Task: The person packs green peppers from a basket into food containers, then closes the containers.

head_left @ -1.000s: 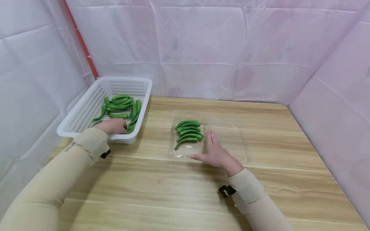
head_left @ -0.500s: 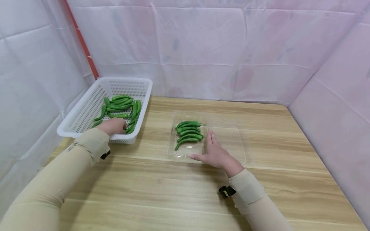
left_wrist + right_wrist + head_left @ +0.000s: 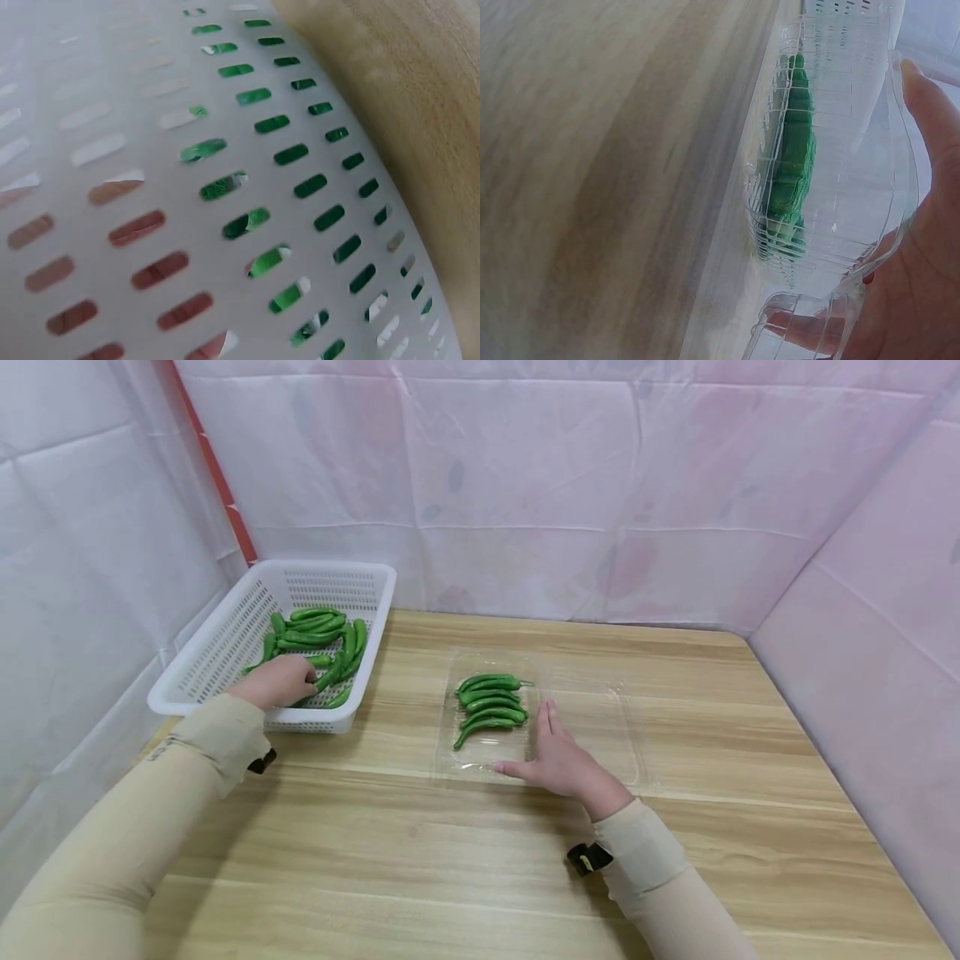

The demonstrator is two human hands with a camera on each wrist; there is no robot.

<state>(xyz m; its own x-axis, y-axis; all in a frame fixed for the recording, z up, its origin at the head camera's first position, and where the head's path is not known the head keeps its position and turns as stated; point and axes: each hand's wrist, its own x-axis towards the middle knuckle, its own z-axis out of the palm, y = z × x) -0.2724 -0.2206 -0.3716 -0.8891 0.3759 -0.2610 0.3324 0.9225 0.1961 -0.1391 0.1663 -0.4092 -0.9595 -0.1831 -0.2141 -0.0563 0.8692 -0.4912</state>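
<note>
In the head view my left hand [image 3: 276, 682] reaches over the near side of a white slotted basket [image 3: 180, 685], its fingers pinching a green chili pepper [image 3: 332, 672] that slants up to the right. Through the slots in the left wrist view, parts of the hand and green peppers show. My right hand [image 3: 566, 762] rests at a clear plastic clamshell box [image 3: 491, 758], thumb at the front rim and straight fingers along the hinge side. Inside the box lie several green peppers [image 3: 491, 702] in a row, also visible through its wall in the right wrist view.
More green peppers [image 3: 311, 627] lie in the basket. The box's clear lid [image 3: 592, 718] lies folded open to the right on the wooden table [image 3: 450, 877]. Pale cloth [image 3: 517, 485] hangs behind the table and along both sides.
My left hand has shifted slightly left and up within the basket, and the pepper at its fingertips has swung up over the others. The right hand and the box stay still.
</note>
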